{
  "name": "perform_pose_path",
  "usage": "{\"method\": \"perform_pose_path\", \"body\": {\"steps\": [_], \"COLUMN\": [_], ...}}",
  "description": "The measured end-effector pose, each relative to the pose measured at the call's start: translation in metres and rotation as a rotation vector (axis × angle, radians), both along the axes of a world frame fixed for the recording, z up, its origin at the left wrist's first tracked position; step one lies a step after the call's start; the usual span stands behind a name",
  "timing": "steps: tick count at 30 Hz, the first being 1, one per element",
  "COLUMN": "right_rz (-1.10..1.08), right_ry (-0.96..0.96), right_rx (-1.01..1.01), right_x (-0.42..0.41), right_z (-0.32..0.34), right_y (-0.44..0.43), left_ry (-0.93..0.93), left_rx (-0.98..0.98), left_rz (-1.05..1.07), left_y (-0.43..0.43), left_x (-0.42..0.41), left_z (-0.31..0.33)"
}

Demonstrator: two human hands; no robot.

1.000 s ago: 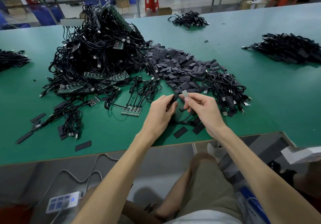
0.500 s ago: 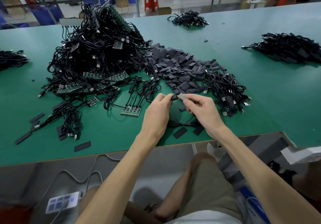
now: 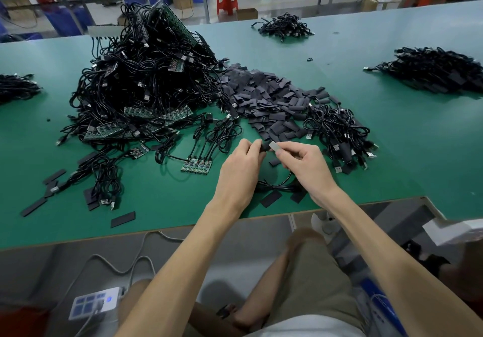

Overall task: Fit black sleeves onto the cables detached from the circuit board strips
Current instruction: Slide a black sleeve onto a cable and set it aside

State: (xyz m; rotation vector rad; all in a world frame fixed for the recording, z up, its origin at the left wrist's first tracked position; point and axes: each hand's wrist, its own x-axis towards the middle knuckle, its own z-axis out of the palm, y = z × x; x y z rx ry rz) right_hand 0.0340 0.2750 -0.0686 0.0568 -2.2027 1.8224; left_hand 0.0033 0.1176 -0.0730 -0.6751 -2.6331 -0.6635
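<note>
Green tabletop (image 3: 156, 206), near front edge. Left hand (image 3: 240, 169) grip pinches black sleeve (image 3: 264, 147); right hand (image 3: 305, 166) grip pinches cable plug (image 3: 274, 145), immediately right of it, long axes in line.

No text, label or number is legible on anything here.

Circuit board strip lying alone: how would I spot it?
Find the big heap of black cables. Nearer the person, beside the left hand, lies a short green strip. Unlike the others, it lies clear of the heap.
</note>
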Motion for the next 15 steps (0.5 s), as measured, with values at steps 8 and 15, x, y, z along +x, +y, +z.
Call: {"method": "perform_pose_path", "body": {"steps": [8, 15], "right_rz": [0.001, 0.025], "right_ry": [-0.012, -0.019], "right_rx": [0.001, -0.021], "right_x": [-0.0005, -0.0006], "right_z": [0.0004, -0.0009], "right_y": [-0.0007, 0.0003], "left_ry": [0.025, 0.002], "left_rx": [-0.033, 0.022], "left_rz": [-0.022, -0.056], "left_y": [0.0003, -0.0007], "left_x": [-0.0021, 0.0006], "left_z": [-0.0033, -0.0017]}}
